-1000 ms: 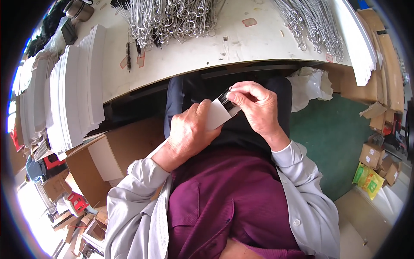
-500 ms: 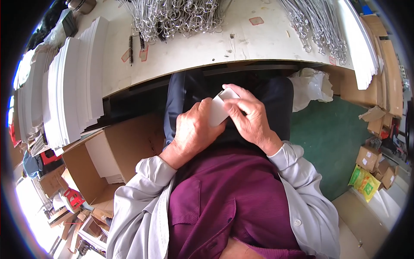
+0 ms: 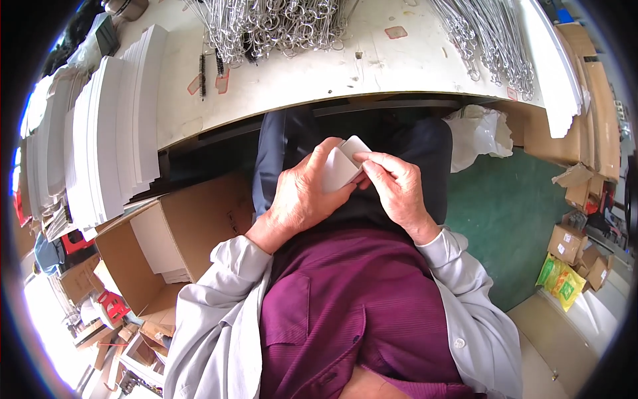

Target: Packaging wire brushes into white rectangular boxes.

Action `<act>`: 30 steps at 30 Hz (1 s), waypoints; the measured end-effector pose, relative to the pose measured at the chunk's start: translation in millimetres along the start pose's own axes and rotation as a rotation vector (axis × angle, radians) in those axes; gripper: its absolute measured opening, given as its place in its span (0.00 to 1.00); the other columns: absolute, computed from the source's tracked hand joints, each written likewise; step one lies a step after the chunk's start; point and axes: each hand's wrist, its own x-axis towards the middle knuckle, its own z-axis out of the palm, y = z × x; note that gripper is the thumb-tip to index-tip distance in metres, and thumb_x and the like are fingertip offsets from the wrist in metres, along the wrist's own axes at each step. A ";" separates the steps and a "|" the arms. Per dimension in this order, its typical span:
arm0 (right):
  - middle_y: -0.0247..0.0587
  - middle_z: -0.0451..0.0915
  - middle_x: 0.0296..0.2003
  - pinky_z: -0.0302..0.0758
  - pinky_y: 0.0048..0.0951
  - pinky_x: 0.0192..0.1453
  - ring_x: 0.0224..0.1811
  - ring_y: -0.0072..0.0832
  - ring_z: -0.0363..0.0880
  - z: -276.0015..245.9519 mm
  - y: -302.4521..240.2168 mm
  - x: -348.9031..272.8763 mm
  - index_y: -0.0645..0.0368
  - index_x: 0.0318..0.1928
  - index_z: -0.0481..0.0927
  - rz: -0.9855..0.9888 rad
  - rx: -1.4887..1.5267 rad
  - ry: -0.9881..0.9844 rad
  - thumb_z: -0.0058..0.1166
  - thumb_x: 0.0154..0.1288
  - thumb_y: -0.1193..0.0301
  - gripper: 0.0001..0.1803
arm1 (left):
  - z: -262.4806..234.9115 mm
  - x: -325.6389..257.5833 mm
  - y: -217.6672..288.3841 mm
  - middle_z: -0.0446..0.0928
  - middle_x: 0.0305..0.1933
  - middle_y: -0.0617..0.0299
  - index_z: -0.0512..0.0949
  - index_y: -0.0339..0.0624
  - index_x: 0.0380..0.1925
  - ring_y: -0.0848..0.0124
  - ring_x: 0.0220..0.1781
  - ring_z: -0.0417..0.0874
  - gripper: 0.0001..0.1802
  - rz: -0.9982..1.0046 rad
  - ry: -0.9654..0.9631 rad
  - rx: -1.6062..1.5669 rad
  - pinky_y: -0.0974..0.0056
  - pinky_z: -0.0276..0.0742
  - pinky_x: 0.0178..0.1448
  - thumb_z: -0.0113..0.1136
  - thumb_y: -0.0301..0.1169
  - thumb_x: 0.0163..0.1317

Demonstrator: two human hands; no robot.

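Observation:
Over my lap I hold a slim white cardboard box (image 3: 339, 171), tilted, with a flap at its far end. My left hand (image 3: 297, 193) is closed around the box, thumb along its side. My right hand (image 3: 399, 193) pinches the flap at the far right end between thumb and fingers. The inside of the box is hidden from here. Beyond my hands, a pale worktable (image 3: 372, 70) carries a thick pile of metal wire brushes with looped ends (image 3: 272, 26). Dark bristles (image 3: 203, 78) show on a brush lying at the pile's left.
Stacked white flat cartons (image 3: 100, 133) line the left of the table, with more white sheets (image 3: 555, 73) at the right. Another wire bundle (image 3: 495, 50) lies at the far right. Below left stands an open brown cardboard box (image 3: 206, 226); a clear plastic bag (image 3: 482, 139) hangs at right.
My right hand has drawn back toward me and right, its fingers now on the flap's edge. The flap stands out more from the box. My left thumb has shifted up along the side.

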 end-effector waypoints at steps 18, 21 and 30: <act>0.51 0.89 0.32 0.80 0.26 0.35 0.32 0.24 0.88 0.6 1.9 -3.0 0.68 0.48 0.88 0.255 -0.079 0.042 0.60 0.77 0.66 0.15 | 10.3 0.3 -0.5 0.83 0.54 0.43 0.69 0.47 0.64 0.43 0.51 0.88 0.36 -0.013 -0.050 -0.127 0.47 0.88 0.51 0.73 0.33 0.55; 0.46 0.90 0.31 0.80 0.24 0.36 0.33 0.18 0.86 15.3 -1.2 -2.2 0.68 0.44 0.89 0.135 -0.128 0.104 0.62 0.75 0.68 0.12 | 16.7 -0.2 -4.0 0.84 0.52 0.44 0.69 0.43 0.63 0.44 0.49 0.89 0.36 -0.153 -0.092 -0.074 0.48 0.88 0.50 0.74 0.35 0.55; 0.38 0.88 0.29 0.79 0.21 0.33 0.31 0.15 0.84 19.8 4.2 4.5 0.67 0.42 0.85 0.129 0.019 0.150 0.65 0.72 0.73 0.07 | 27.9 -4.5 -9.3 0.85 0.45 0.44 0.75 0.38 0.55 0.47 0.42 0.90 0.29 0.058 0.106 0.061 0.49 0.88 0.45 0.73 0.37 0.56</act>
